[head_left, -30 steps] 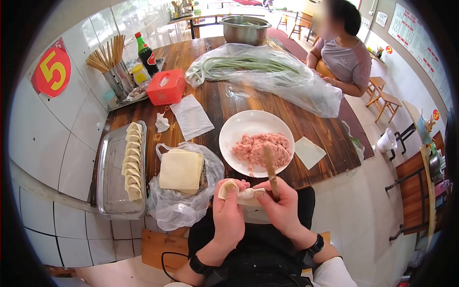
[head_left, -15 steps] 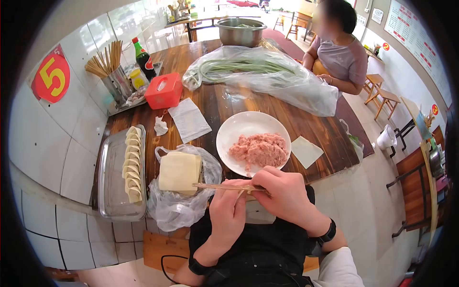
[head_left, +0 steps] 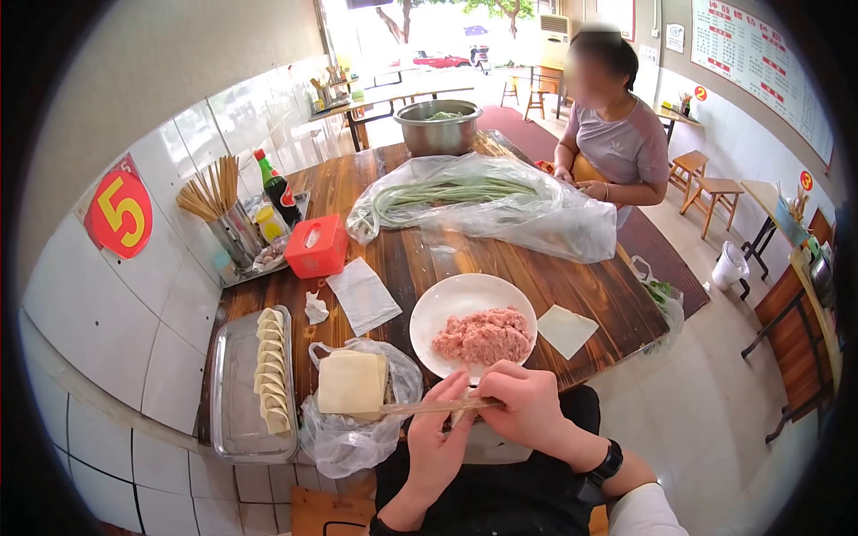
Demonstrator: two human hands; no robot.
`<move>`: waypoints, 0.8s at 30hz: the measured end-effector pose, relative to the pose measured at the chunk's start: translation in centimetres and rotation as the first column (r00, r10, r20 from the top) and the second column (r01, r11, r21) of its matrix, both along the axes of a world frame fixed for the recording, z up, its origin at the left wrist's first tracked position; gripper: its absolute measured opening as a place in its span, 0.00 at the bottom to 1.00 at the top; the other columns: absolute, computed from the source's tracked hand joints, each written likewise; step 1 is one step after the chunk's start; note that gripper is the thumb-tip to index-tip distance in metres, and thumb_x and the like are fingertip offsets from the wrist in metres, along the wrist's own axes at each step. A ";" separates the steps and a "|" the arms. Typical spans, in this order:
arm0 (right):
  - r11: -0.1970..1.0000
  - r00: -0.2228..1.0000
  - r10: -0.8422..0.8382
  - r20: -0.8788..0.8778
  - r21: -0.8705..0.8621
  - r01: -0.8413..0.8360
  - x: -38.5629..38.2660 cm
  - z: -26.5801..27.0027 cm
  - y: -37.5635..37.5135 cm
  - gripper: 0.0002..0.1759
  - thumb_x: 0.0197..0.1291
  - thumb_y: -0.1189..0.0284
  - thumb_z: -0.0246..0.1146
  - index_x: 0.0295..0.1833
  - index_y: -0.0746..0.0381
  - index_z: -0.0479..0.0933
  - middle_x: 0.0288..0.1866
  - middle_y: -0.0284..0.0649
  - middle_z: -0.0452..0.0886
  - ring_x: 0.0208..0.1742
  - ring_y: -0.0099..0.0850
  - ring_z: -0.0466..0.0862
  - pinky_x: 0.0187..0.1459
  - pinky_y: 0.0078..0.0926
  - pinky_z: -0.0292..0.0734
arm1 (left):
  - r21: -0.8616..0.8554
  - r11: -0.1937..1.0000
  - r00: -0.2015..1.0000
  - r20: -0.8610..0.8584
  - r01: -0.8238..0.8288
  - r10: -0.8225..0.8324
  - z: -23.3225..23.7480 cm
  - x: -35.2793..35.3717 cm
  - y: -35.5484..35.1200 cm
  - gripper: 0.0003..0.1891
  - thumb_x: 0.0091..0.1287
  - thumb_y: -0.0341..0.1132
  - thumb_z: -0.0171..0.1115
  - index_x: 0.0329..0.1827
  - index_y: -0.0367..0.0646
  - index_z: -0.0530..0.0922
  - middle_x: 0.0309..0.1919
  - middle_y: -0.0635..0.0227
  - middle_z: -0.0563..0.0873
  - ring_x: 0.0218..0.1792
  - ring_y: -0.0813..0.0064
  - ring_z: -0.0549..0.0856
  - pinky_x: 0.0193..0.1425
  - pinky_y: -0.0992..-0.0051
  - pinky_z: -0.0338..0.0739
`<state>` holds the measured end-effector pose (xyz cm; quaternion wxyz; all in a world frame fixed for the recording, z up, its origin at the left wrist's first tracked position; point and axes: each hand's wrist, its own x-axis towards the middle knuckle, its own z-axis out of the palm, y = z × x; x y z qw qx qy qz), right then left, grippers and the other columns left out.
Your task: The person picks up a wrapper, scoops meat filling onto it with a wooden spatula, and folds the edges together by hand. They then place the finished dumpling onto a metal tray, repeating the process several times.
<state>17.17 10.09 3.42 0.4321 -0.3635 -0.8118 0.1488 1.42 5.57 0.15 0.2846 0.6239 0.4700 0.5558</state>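
Observation:
My left hand [head_left: 438,447] is closed at the near table edge, pinching a folded wrapper [head_left: 460,413] that is mostly hidden by the fingers. My right hand [head_left: 525,406] is closed beside it, its fingers round a flat wooden stick [head_left: 413,407] that points left across my left hand. Just beyond both hands, pink minced meat [head_left: 483,336] lies on a white plate [head_left: 438,302]. A stack of square wrappers [head_left: 350,382] rests on a plastic bag [head_left: 344,447] to the left. One single wrapper [head_left: 567,331] lies right of the plate.
Folded dumplings [head_left: 271,371] line a glass tray [head_left: 234,393] at left. Behind are a napkin [head_left: 364,295], a red tissue box [head_left: 318,247], bagged green stalks [head_left: 465,189] and a metal pot [head_left: 438,134]. Another person [head_left: 617,143] sits at the far right side.
The view has tilted up, so the table sits lower in the frame. My left hand's fingers have spread a little around the wrapper; the stick remains in my right hand.

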 end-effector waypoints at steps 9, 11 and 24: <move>0.960 0.974 0.020 -0.225 -0.269 -0.082 -0.9 1.0 -1.5 0.09 0.50 0.78 0.75 0.35 0.63 0.81 0.31 0.39 0.80 0.29 0.32 0.83 0.31 0.28 0.77 | -0.198 0.905 0.677 0.725 0.376 -0.123 -1.2 0.2 -1.4 0.26 0.78 0.36 0.59 0.75 0.34 0.66 0.64 0.59 0.80 0.59 0.70 0.84 0.66 0.67 0.80; 0.982 0.966 0.050 -0.253 -0.163 -0.094 -1.6 1.0 -1.6 0.10 0.49 0.79 0.75 0.36 0.62 0.82 0.30 0.38 0.81 0.28 0.33 0.81 0.30 0.27 0.75 | -0.232 0.910 0.761 0.636 0.343 -0.125 -0.5 -0.6 -2.1 0.25 0.79 0.35 0.58 0.75 0.36 0.67 0.65 0.62 0.80 0.61 0.73 0.82 0.65 0.70 0.78; 0.737 0.875 -0.134 -0.466 -0.637 -0.227 -1.1 -0.6 -1.6 0.08 0.59 0.84 0.67 0.43 0.64 0.79 0.28 0.22 0.71 0.28 0.09 0.64 0.29 0.11 0.57 | -0.063 0.975 0.976 -0.064 -0.212 0.208 5.2 -19.3 -6.8 0.22 0.68 0.21 0.60 0.65 0.42 0.78 0.55 0.66 0.80 0.56 0.76 0.80 0.58 0.76 0.76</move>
